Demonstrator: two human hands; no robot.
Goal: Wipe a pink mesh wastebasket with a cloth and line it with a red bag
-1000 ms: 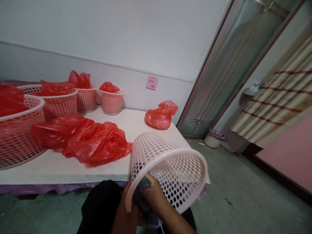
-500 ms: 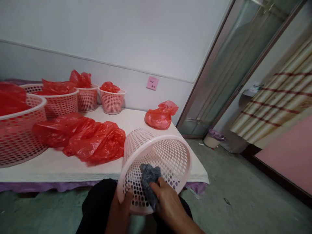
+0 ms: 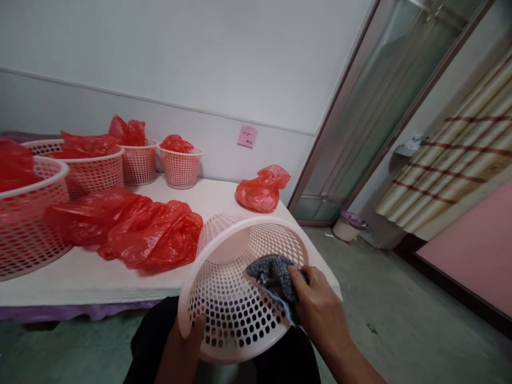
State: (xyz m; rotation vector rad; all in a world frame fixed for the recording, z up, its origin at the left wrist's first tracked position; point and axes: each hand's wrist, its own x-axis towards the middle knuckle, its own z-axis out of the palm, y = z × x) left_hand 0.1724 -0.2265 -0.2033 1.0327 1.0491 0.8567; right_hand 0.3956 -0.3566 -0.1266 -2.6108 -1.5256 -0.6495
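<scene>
A pale pink plastic basket with a perforated wall lies tipped on its side, its mouth toward me, between my knees and the bed's edge. My left hand grips its rim at the lower left, thumb inside and the other fingers hidden behind the wall. Bunched in my right hand is a dark grey cloth, held at the basket's mouth on the right side. The cloth's pale edge hangs down over the rim.
Crumpled red plastic bags lie on the white-covered bed. Several baskets holding red bags stand at left and back. A tied red bag sits near the wall. A small bin stands on the floor at right.
My right hand has moved the cloth up and to the right, from the basket's lower inside toward its right rim. The basket has shifted slightly left, with my left hand still on the rim.
</scene>
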